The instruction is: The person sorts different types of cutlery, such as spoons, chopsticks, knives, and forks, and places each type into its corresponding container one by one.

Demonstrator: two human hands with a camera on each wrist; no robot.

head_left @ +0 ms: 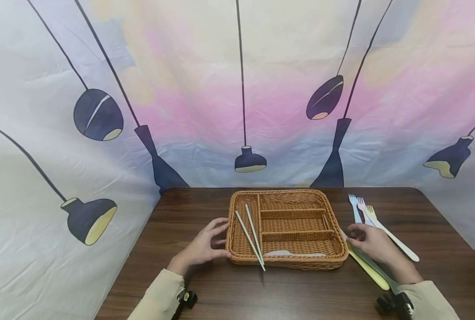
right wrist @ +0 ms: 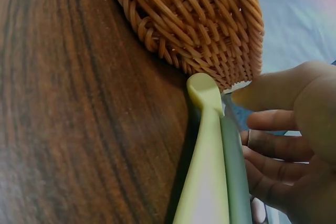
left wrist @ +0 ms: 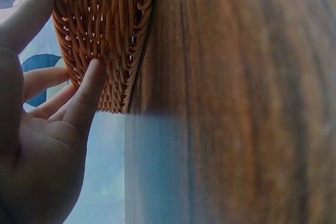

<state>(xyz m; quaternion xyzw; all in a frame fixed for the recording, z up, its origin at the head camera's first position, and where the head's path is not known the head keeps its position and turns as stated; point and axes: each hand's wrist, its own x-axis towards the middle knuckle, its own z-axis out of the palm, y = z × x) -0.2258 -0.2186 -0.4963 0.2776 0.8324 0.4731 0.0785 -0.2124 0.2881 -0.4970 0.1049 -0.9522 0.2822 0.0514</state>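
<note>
A brown wicker basket (head_left: 296, 234) with a long left compartment and three stacked compartments on its right sits on the table. My left hand (head_left: 202, 246) touches its left wall with spread fingers; a fingertip meets the weave (left wrist: 105, 30) in the left wrist view. Two pale chopsticks (head_left: 250, 238) lean in the left compartment, their lower ends over the front rim. My right hand (head_left: 371, 242), fingers loosely bent, hovers beside the basket's right side, above a yellow spoon-like utensil (right wrist: 206, 145) and a grey-green one (right wrist: 235, 166). Nothing shows gripped in it.
Blue (head_left: 354, 205), pink (head_left: 361, 205) and yellow-tipped (head_left: 370, 212) forks lie fanned out right of the basket. White pieces (head_left: 279, 253) lie in the basket's front compartment. A wooden table (head_left: 197, 204) meets a painted cloth backdrop (head_left: 205, 89) behind.
</note>
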